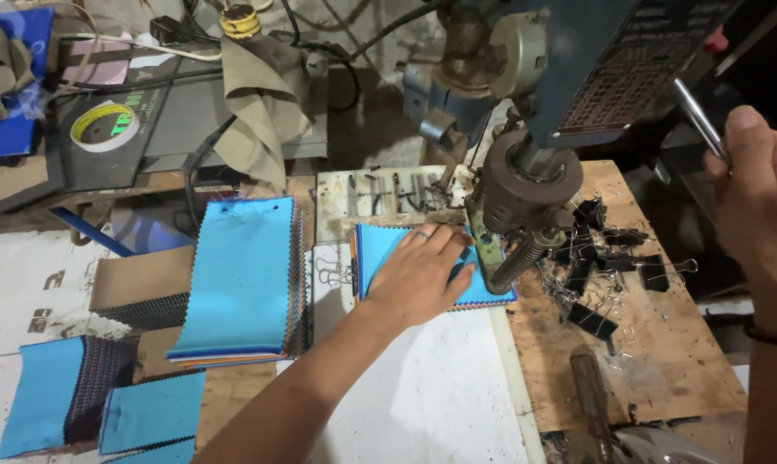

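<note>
I see the left hand (418, 279) lying flat, fingers spread and grasping nothing, pressed on a stack of bright blue fabric swatches with pinked edges (380, 253), which sits directly under the dark, worn metal drill press head (526, 185). The fingertips (457, 245) reach almost to the press's greenish foot and coiled spring, just left of it. My right hand (758, 202), to the right of the press, is clenched around the slim shiny steel feed lever (697, 116), thumb pointing up. Right of the press, on the rough wooden board (663, 361), lies a scatter of black binder clips (603, 258), and nearer to me on that board a brown wooden tool handle (590, 395). Left of the press stands a taller pile of blue swatches (238, 275) with darker layers showing at its edge, and farther left more blue pieces lie loose. Well to the upper left of the press a roll of pale tape (105, 125) rests on a grey machine top.
</note>
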